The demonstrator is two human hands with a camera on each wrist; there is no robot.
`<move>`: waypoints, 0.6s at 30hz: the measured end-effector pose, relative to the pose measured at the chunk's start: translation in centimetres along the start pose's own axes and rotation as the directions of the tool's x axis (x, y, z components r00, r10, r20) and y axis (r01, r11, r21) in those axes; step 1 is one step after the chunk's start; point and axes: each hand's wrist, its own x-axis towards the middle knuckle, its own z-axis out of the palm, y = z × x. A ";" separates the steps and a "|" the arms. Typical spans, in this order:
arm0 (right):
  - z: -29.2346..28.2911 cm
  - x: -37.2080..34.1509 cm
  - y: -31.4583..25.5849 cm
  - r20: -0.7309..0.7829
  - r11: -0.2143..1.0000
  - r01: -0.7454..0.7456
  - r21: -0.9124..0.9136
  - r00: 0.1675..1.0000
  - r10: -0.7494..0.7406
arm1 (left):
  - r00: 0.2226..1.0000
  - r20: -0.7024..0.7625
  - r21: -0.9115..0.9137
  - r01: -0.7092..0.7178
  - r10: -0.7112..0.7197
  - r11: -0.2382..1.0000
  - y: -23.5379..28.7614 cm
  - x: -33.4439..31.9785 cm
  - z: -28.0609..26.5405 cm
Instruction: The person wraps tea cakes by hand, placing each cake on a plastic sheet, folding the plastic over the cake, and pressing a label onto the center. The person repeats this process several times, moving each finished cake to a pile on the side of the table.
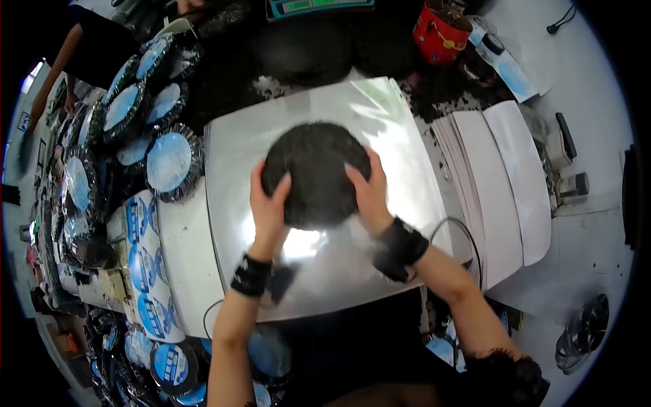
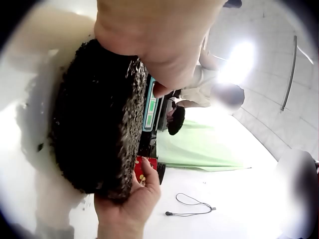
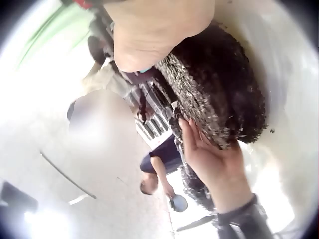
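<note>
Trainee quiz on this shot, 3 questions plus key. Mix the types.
1. What do the left hand and right hand hold between them?
2. True or false: the stack of white sheets lies to the right of the shiny sheet, in the head view.
3. In the head view, where is the red container?
A) on the shiny sheet
B) beyond the shiny sheet's far right corner
C) left of the shiny sheet

Key: 1. a dark round cake; 2. true; 3. B
</note>
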 end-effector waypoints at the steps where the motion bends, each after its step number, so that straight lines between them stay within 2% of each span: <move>1: -0.7 -0.8 0.9 0.014 0.980 0.122 -0.159 0.992 -0.122 | 0.997 -0.042 0.109 -0.052 0.057 0.993 -1.5 -1.6 -0.9; 3: -1.0 -1.3 -1.0 0.132 0.950 0.077 -0.302 0.991 -0.038 | 0.984 -0.131 0.237 -0.087 0.121 0.968 -1.5 -2.9 -0.7; 4: -1.0 -1.0 -2.4 0.184 0.853 0.249 -0.460 0.966 -0.182 | 0.984 -0.130 0.313 -0.076 0.122 0.947 -0.8 -3.2 -0.6; 5: -0.9 -0.7 -4.5 0.269 0.698 0.408 -0.588 0.913 -0.307 | 0.983 -0.127 0.309 -0.090 0.135 0.947 -1.1 -3.0 -0.7; 6: -0.8 0.2 -5.6 0.384 0.493 0.554 -0.671 0.828 -0.408 | 0.979 -0.136 0.299 -0.106 0.152 0.948 -1.6 -2.8 -0.7; 7: 0.0 0.6 -5.7 0.543 0.488 0.642 -0.592 0.765 -0.347 | 0.975 -0.153 0.291 -0.112 0.161 0.950 -2.0 -3.1 -0.8; 9: 2.3 -0.4 -5.5 0.799 0.531 0.748 -0.397 0.566 -0.201 | 0.981 -0.135 0.317 -0.091 0.140 0.944 -1.9 -3.1 -1.1; 10: 2.6 -0.9 -4.8 0.807 0.460 0.785 -0.415 0.551 -0.212 | 0.984 -0.120 0.339 -0.084 0.132 0.937 -1.5 -3.5 -2.0; 13: 2.7 -0.9 -4.3 0.800 0.490 0.782 -0.386 0.548 -0.245 | 0.974 -0.113 0.215 -0.168 0.195 0.962 0.4 -5.9 -5.8; 14: 2.7 -0.9 -4.2 0.802 0.482 0.784 -0.391 0.547 -0.239 | 0.979 0.108 0.511 -0.203 0.172 0.835 2.3 -7.4 -9.3; 15: 2.6 -1.0 -4.1 0.803 0.481 0.786 -0.388 0.544 -0.241 | 0.945 0.318 0.729 -0.291 0.069 0.619 4.2 -8.8 -13.0; 16: 2.6 -1.1 -3.9 0.802 0.478 0.786 -0.391 0.546 -0.242 | 0.861 0.502 0.695 -0.346 -0.081 0.630 5.2 -10.0 -14.8; 17: 2.5 -1.1 -3.8 0.799 0.474 0.786 -0.397 0.550 -0.244 | 0.719 0.659 0.650 -0.395 -0.221 0.649 5.8 -10.8 -15.8; 18: 2.5 -1.1 -3.8 0.801 0.451 0.791 -0.414 0.552 -0.231 | 0.693 0.682 0.649 -0.426 -0.233 0.630 5.5 -11.9 -15.9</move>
